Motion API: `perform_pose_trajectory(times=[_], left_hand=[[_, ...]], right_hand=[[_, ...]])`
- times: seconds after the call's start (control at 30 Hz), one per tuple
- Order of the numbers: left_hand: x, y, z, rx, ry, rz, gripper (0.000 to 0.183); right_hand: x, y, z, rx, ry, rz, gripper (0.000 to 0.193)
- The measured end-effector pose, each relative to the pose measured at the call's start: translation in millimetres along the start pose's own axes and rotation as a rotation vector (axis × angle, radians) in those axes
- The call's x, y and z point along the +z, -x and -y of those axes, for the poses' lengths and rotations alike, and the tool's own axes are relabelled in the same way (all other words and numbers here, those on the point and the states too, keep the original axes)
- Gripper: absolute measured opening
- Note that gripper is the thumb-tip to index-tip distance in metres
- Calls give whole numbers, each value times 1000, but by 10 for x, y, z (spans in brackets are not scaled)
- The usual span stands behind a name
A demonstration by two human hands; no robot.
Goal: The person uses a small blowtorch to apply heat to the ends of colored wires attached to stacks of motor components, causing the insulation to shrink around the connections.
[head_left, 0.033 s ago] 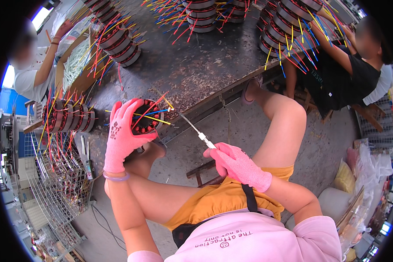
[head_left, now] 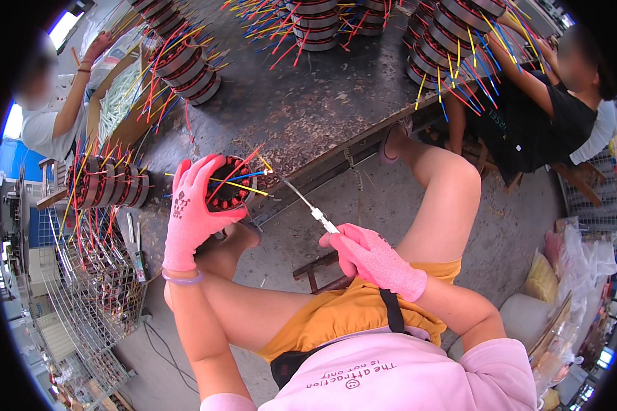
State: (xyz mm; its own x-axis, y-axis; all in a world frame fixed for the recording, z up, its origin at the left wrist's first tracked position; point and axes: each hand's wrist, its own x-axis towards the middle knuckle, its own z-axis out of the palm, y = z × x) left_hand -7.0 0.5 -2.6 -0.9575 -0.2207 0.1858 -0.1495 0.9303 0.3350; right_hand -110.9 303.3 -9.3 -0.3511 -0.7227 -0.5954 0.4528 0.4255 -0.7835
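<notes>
My left hand (head_left: 190, 216), in a pink glove, is wrapped round a ring-shaped motor stator (head_left: 234, 201) at the table's near edge. Red windings line the stator, and red, yellow and blue wires (head_left: 243, 183) stick out of its open end. My gloved right hand (head_left: 380, 264) is closed on a thin hand tool (head_left: 317, 214) with a white collar and a slim metal shaft. The shaft slants up to the left, its tip close to a small white piece (head_left: 267, 172) by the wire ends. The tool's handle is hidden in my fingers.
Stacked stators with coloured leads stand on the dark worn table (head_left: 281, 116), at its back and right; another row (head_left: 116, 183) lies left. A carton of white strips (head_left: 120, 109) is at the far left. Two people sit at the sides. A wire rack (head_left: 92, 288) stands lower left.
</notes>
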Motion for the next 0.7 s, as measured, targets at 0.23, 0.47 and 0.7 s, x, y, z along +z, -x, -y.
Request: perform_pose_trajectory(times=[0.23,0.47,0.7], left_hand=[[-10,-11,-14,4,-2,9,82],[-9,-13,-21,2,-5,10,82],[3,0,-11,1,-10,-1,83]], right_hand=[[16,-6,-9,-12,-16,13,34],[8,-12,-4,-15,-2,13,34],[17,-8,-9,-16,-11,-7,33]])
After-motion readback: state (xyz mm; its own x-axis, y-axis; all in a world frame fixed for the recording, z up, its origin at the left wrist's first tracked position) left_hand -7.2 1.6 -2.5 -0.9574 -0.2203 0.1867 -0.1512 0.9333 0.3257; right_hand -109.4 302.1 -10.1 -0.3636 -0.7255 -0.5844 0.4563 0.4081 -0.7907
